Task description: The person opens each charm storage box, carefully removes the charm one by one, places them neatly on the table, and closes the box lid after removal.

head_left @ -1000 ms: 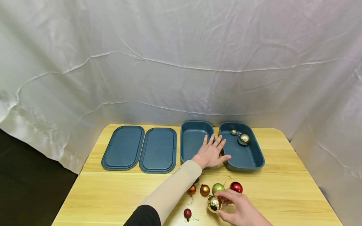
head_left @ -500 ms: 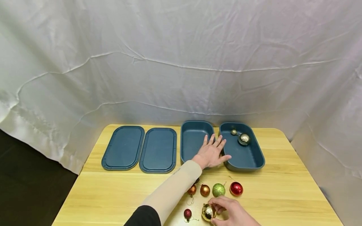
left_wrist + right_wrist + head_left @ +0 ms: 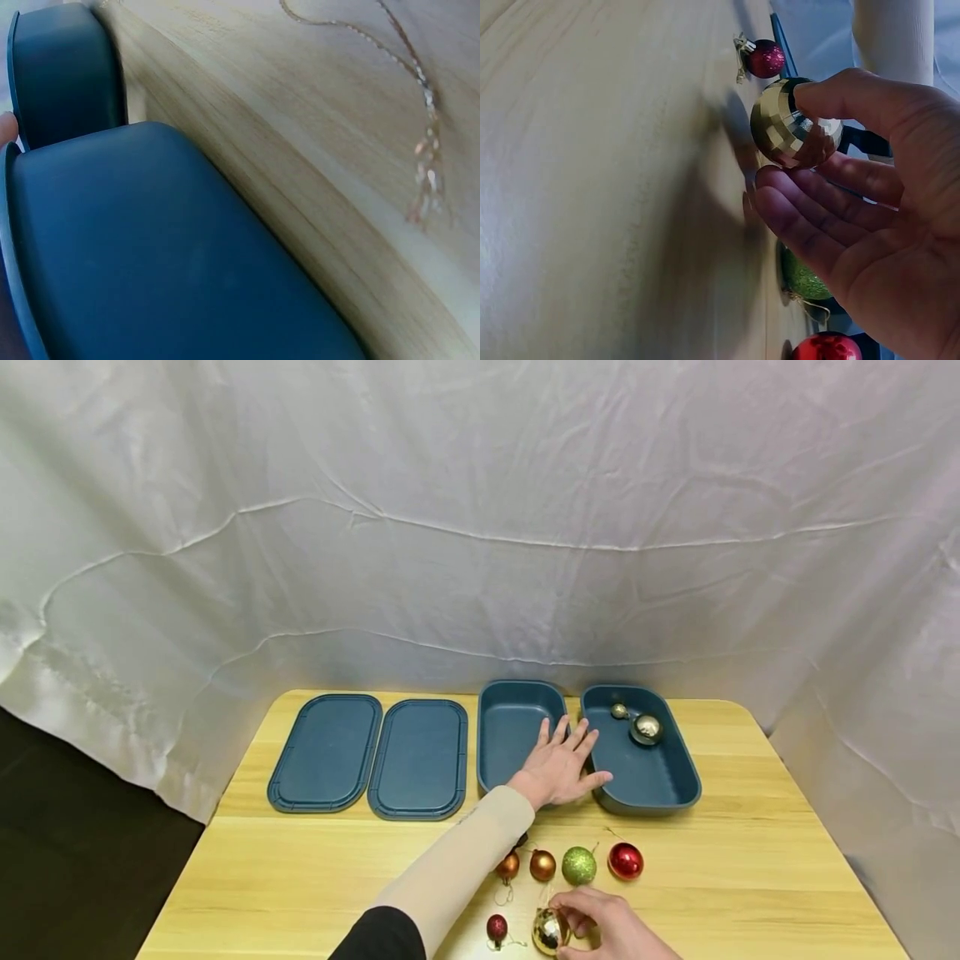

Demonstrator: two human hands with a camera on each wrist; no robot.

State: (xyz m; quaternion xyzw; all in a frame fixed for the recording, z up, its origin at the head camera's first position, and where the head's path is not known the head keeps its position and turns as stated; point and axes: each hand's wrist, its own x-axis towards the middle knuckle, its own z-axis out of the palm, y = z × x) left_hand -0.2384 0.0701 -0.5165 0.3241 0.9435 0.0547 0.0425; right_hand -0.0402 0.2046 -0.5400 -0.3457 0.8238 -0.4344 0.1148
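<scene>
Toward the near side of the tabletop [image 3: 720, 868], we find the gold ornament [image 3: 546, 931] pinched in the right grip [image 3: 611, 928], near the small red ornament [image 3: 497, 927]. The left grip [image 3: 557, 768], fingers spread, holds nothing. We advise light fingertip pressure, avoiding neighbouring contact.

At bottom centre, the right hand [image 3: 611, 927] pinches a gold ball [image 3: 549, 932] near a small red ball [image 3: 497, 927]. Right of centre, the left hand [image 3: 558, 772] lies spread across two blue boxes [image 3: 513, 731]; two blue lids [image 3: 326, 752] lie left of centre.
</scene>
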